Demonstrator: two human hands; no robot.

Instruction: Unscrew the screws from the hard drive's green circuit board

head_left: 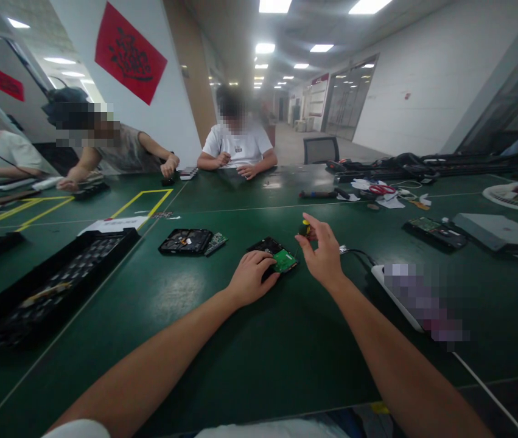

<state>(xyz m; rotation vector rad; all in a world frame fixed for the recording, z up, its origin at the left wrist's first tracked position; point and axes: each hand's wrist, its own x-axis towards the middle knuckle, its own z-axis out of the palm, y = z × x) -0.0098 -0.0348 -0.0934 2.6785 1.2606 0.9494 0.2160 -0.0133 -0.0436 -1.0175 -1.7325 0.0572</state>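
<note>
A hard drive [285, 261] with a green circuit board lies on the green table in front of me. My left hand [253, 277] rests over its near left part, fingers wrapped on the drive and holding it against the table. Upright above the drive's right corner is a small screwdriver [304, 229] with a yellow and black handle. My right hand [321, 248] pinches that handle between thumb and fingers. The thin shaft points down to the drive's edge; whether its tip touches a screw is too small to tell.
Left of the drive lie an opened hard drive [185, 241] and a loose circuit board [215, 243]. A long black tray [58, 286] stands further left. On the right are a phone [416, 298] with cables, another drive [436, 233] and a grey case [505, 231]. Co-workers sit opposite.
</note>
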